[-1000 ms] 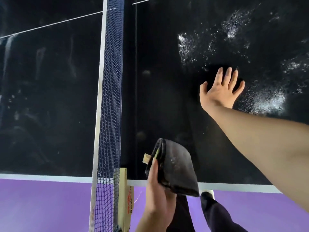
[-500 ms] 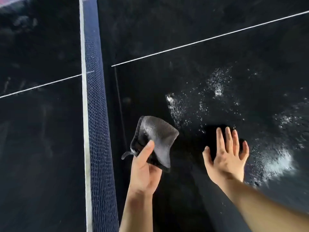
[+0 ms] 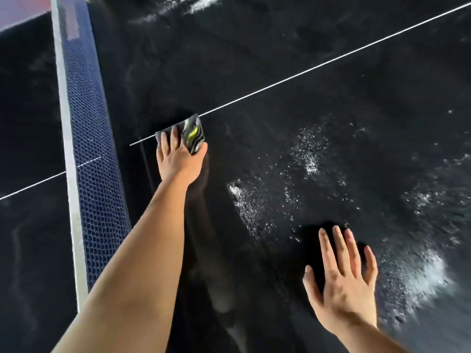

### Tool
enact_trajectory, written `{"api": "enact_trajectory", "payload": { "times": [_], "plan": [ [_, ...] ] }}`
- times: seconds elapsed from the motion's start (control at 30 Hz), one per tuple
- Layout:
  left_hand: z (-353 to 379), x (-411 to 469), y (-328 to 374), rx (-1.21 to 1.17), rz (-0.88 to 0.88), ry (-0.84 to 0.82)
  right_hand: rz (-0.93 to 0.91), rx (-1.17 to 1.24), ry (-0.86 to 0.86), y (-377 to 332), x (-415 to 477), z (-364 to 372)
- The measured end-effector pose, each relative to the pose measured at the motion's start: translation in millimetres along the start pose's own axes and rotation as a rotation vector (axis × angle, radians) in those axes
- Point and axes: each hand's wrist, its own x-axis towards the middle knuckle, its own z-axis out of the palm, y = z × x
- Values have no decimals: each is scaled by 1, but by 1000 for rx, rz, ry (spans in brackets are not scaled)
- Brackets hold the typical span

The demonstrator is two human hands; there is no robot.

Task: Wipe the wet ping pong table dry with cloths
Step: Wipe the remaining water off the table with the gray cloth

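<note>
Left hand (image 3: 178, 159) presses the folded cloth (image 3: 190, 133) flat on the wet bench (image 3: 331, 110) by the centre line (image 3: 305, 72); soft and floppy I'd guess, so palm it, while the right hand (image 3: 344, 284) rests open.

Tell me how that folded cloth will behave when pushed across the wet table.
The cloth probably stays soft and floppy: it lies in folded layers under the left hand. It likely slides easily, since water beads on the smooth table. It may grow heavier as it soaks.
</note>
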Motion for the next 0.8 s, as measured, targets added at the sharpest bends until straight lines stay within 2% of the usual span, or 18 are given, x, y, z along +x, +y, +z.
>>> {"api": "enact_trajectory", "payload": {
  "times": [0.23,0.33,0.47,0.6,0.8],
  "plan": [
    [-11,35,23,-19,-12,-114,-16,-6,-27,2,-1,-1],
    [-11,25,31,2,14,-104,-7,-8,-27,2,-1,-1],
    [-14,-18,46,4,171,-157,-7,-2,-30,1,2,-1],
    [3,-71,38,147,497,-227,0,-5,-35,1,1,-1],
    [27,-171,6,155,627,-277,8,0,-52,-1,2,0]
  ]
}}
